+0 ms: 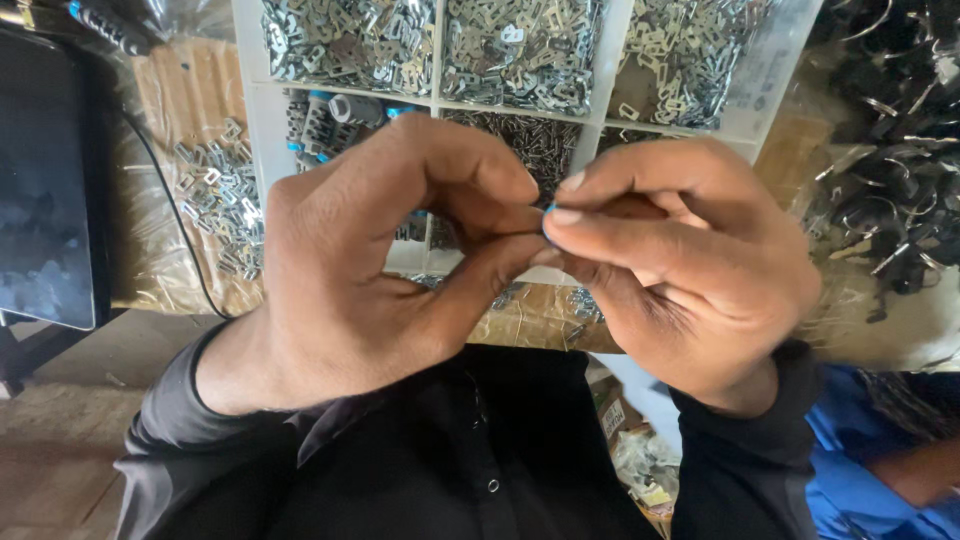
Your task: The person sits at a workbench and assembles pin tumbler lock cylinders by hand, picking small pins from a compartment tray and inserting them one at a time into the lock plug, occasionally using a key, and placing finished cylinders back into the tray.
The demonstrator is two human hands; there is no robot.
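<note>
- Nearest me are my black sleeves and shirt front point(450, 470); a person in a blue sleeve point(860, 480) sits just beside my right arm, hands not in my work.
- My left hand point(370, 270) and right hand point(680, 270) meet fingertip to fingertip above the near edge of the desk, its brown paper cover point(530, 320) showing under them.
- My right thumb and forefinger are pressed together on a tiny blue-tipped part point(549, 209); only a sliver of it shows.
- My left thumb and forefinger are curled and pinched against the same spot; whether they grip the part itself or a second piece, I cannot tell.
- To do this well, I judge I should hold both pinches steady, wrists braced, and press straight so the small piece does not slip.
- Beyond, the white compartment tray point(250, 130) holds heaps of small metal clips point(350, 40) and some grey-and-blue parts point(325, 125).
- Loose clips point(215, 195) lie at the desk's left side; dark wire parts point(890, 190) pile at the right.
</note>
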